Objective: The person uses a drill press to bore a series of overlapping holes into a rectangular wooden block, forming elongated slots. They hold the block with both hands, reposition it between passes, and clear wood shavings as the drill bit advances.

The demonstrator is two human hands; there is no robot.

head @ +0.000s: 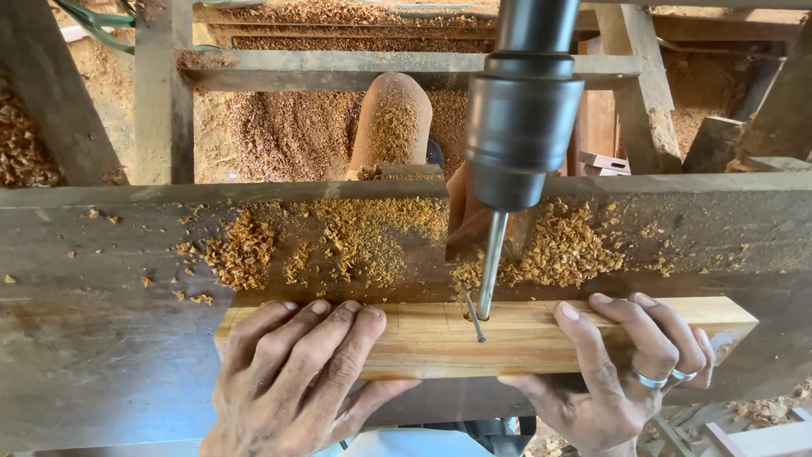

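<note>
At the near edge of the dark, shaving-strewn wooden table [101,355], the left hand [296,372] and right hand [613,364] both press flat, fingers spread, on the pale rectangular wooden block [440,338], nothing clasped; the steel drill bit [491,267] enters its top.

Two bare hands reach in from the near edge of the table, palms down. The left hand [296,377] lies flat with its fingers [342,334] spread and pointing toward the far edge, fingertips level with one another, the thumb tucked low toward the near edge. The right hand [622,368] lies to its right, well apart, fingers curled forward and pressed down. Two silver rings sit on its outer fingers. Both wrists leave the view at the bottom.
</note>
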